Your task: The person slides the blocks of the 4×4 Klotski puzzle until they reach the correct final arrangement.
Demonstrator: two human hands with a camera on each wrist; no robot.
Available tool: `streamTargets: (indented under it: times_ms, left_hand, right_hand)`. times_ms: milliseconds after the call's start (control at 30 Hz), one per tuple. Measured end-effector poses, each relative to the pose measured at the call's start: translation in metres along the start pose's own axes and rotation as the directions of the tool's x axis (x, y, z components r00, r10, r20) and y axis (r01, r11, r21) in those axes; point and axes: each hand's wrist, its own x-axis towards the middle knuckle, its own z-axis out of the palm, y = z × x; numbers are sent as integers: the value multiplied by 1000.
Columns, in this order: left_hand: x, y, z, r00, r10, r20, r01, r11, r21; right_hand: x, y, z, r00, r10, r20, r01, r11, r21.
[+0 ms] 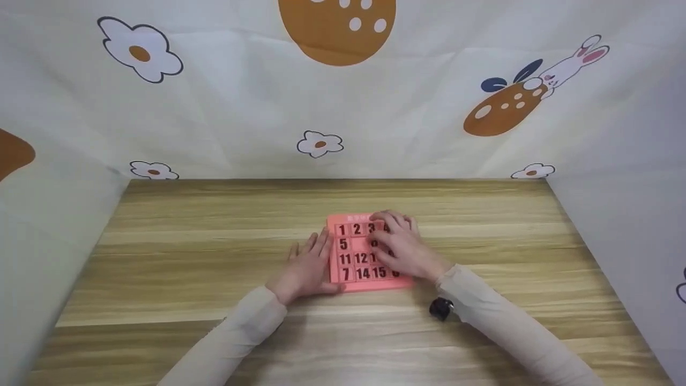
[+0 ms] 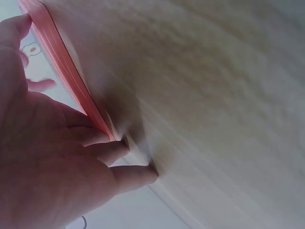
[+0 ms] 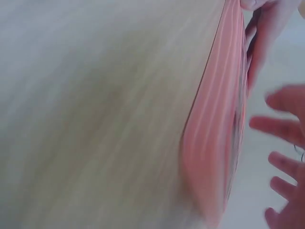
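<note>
Your right fingers (image 1: 381,237) are spread wide and loosely bent over the right part of the board; the right wrist view, though blurred, shows the tips just off its face. Your left fingers (image 2: 136,177) are fairly straight and parted: some lie against the board's left edge, while the outermost comes down on the bench beside it, and the thumb rests at the near left corner. Behind those fingers, your left hand (image 1: 308,268) is low at the left side and your right hand (image 1: 412,252) reaches in from the near right. Between them, the pink board (image 1: 370,286) lies flat, with numbered tiles (image 1: 360,258) in rows. You can read 1, 2, 3 on the far row, 5, then a gap, in the next, then 11, 12, and 7, 14, 15 nearest you; your right hand covers others. A dark round thing (image 1: 441,309) sits by your right sleeve (image 1: 509,316); your left sleeve (image 1: 230,332) crosses the near left. The wood bench (image 1: 214,230) runs back to a pale cloth (image 1: 241,96) printed with flowers and a rabbit.
</note>
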Motion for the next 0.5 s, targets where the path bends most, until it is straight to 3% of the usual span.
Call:
streamTargets:
  times_ms: [133,500]
  left_hand:
    - [-1,0,-1,1000,3,-8,-3,1000,-13]
    - [0,-1,0,1000,14,-15,-14,1000,-20]
  right_hand:
    - [-7,10,-3,999,20,-45,-20,1000,-2]
    - [-10,4,-1,987,-40,155,34,999,40]
